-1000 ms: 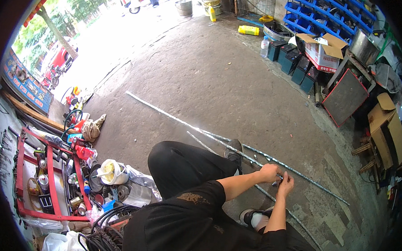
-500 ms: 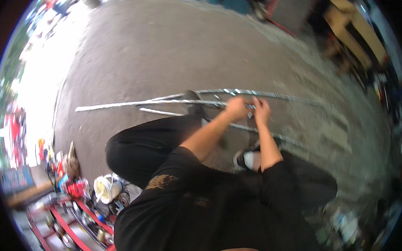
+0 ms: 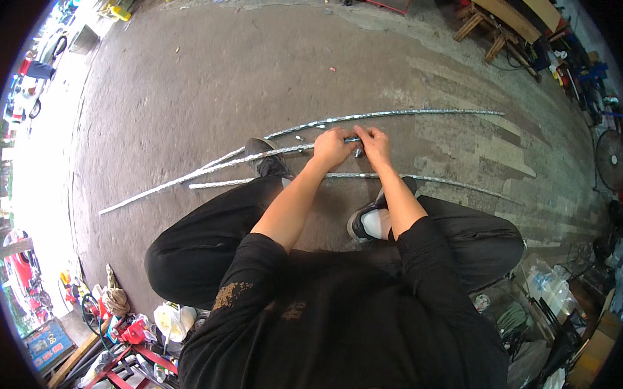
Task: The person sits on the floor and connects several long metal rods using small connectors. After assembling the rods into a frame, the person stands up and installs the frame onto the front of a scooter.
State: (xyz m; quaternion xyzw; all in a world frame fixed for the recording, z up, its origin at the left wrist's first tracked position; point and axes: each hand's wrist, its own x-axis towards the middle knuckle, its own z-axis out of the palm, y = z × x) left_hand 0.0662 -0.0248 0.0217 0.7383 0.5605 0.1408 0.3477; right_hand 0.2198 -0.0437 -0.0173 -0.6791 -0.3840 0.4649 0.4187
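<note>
A long silver rod [image 3: 250, 157] with a ribbed, shiny surface runs from the left up to my hands. My left hand [image 3: 332, 149] is closed round it near its right end. Close beside, my right hand [image 3: 374, 148] pinches that end with thumb and fingers. A small shiny metal piece [image 3: 358, 153] shows just under the fingertips; whether it is attached cannot be made out. Beyond my hands lies a second silver rod [image 3: 412, 112], and nearer me a third silver rod [image 3: 437, 180], passing under my right forearm. Small silver bits [image 3: 300, 138] are on the floor near my left hand.
My left shoe [image 3: 268, 158] and right shoe [image 3: 361, 223] stand among the rods on the concrete floor [image 3: 213, 65]. Lower left are a white bucket [image 3: 174, 322] and a red metal frame [image 3: 127, 367]. A wooden stand [image 3: 495, 46] is far right; plastic bags [image 3: 551, 288] lie lower right.
My head view has shifted and steadied. Both hands stay together at the rod's end and appear slightly further left, and the held rod slopes more steeply down to the left.
</note>
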